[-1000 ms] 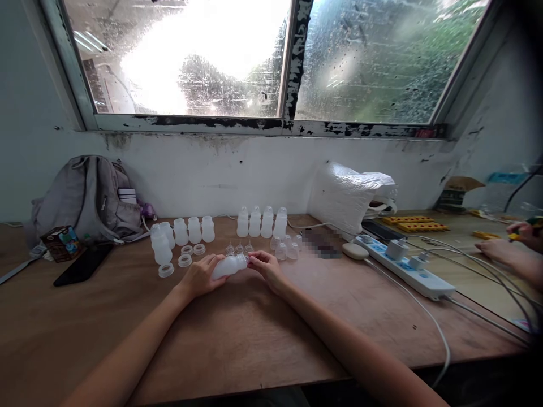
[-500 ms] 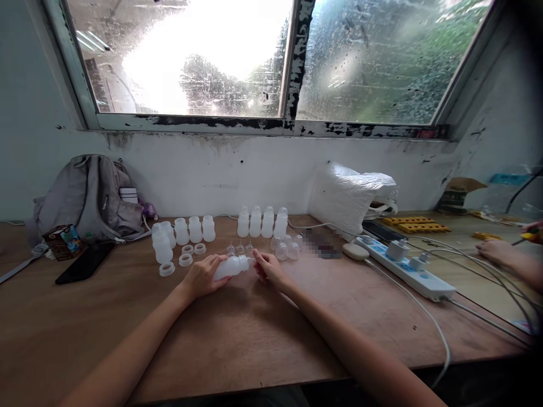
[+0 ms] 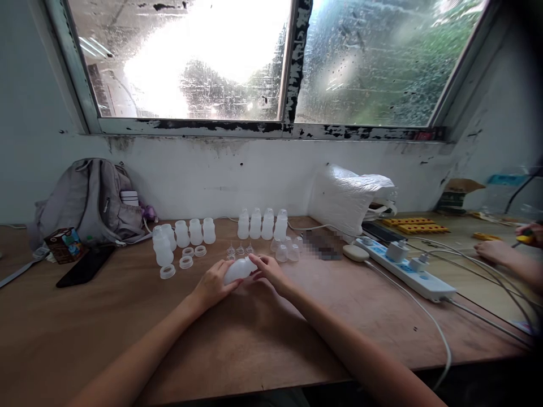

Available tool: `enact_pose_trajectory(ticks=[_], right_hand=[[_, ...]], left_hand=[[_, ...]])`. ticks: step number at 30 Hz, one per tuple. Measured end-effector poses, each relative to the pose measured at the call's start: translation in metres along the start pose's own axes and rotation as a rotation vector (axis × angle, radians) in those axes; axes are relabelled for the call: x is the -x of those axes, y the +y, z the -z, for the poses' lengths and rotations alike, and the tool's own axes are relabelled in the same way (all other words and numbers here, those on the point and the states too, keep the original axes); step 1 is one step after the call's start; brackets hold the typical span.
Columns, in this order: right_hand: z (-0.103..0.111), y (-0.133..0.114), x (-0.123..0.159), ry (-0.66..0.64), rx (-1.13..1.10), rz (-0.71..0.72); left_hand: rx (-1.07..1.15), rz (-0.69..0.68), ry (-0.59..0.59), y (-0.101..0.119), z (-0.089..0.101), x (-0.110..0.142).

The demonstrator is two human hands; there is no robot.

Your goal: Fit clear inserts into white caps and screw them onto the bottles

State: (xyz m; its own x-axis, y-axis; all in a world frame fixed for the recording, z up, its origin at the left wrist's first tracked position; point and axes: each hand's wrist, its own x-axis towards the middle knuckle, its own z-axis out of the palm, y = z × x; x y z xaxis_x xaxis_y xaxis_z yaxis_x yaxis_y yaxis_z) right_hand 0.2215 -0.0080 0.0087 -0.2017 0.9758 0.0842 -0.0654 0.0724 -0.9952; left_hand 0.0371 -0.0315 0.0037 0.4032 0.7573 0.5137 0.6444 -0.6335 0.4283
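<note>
The left hand point(image 3: 212, 284) was closed around the base end of a feeding bottle point(image 3: 236, 272), fingers over the far side and thumb along the near one. The bottle, tipped nearly onto its side just above the wooden tabletop point(image 3: 203, 345), was probably light and fairly stiff, unlikely to break, though its smooth wall might slide in a loose grasp; the rounded body seemed the surest place to hold it (the neck offered less to grip). It looked milky white and translucent, unmarked where it showed. At its right end, the right hand point(image 3: 271, 272) held the neck between bent fingers and thumb, hiding whatever was fitted there.
</note>
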Motion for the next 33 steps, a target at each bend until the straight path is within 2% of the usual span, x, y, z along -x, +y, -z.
enact_pose_trajectory(ticks=[3, 5, 7, 10, 12, 14, 17, 19, 21, 23, 28, 33], right_hand=[[-0.005, -0.014, 0.010, -0.147, -0.199, 0.005], [-0.009, -0.019, 0.014, -0.210, -0.244, 0.010], [-0.014, -0.019, 0.016, -0.132, -0.213, 0.048], [-0.021, -0.013, 0.017, 0.075, -0.156, 0.105], [-0.024, -0.013, 0.019, 0.126, -0.157, 0.126], [-0.027, -0.019, 0.023, 0.082, -0.204, 0.124], [-0.028, -0.031, 0.031, -0.046, -0.325, 0.091], [-0.029, -0.034, 0.033, -0.068, -0.366, 0.073], [-0.028, -0.030, 0.030, -0.024, -0.358, 0.072], [-0.027, -0.022, 0.024, 0.026, -0.334, 0.087], [-0.024, -0.005, 0.006, 0.093, -0.315, 0.147], [-0.024, -0.009, 0.007, 0.076, -0.189, 0.265]], left_hand=[[0.330, 0.168, -0.119, 0.016, -0.006, 0.001], [0.518, 0.246, -0.185, 0.024, -0.009, 0.001], [0.574, 0.287, -0.187, 0.030, -0.010, 0.001], [0.470, 0.302, -0.082, 0.038, -0.007, 0.002], [0.515, 0.334, -0.056, 0.044, -0.002, 0.003], [0.778, 0.426, -0.187, 0.049, 0.003, 0.004], [1.277, 0.602, -0.486, 0.052, 0.008, 0.005], [1.423, 0.649, -0.554, 0.051, 0.009, 0.005], [1.390, 0.633, -0.534, 0.048, 0.006, 0.003], [1.260, 0.587, -0.457, 0.046, 0.000, 0.001], [0.751, 0.458, -0.172, 0.041, -0.016, -0.003], [0.365, 0.256, -0.043, 0.038, -0.013, -0.001]])
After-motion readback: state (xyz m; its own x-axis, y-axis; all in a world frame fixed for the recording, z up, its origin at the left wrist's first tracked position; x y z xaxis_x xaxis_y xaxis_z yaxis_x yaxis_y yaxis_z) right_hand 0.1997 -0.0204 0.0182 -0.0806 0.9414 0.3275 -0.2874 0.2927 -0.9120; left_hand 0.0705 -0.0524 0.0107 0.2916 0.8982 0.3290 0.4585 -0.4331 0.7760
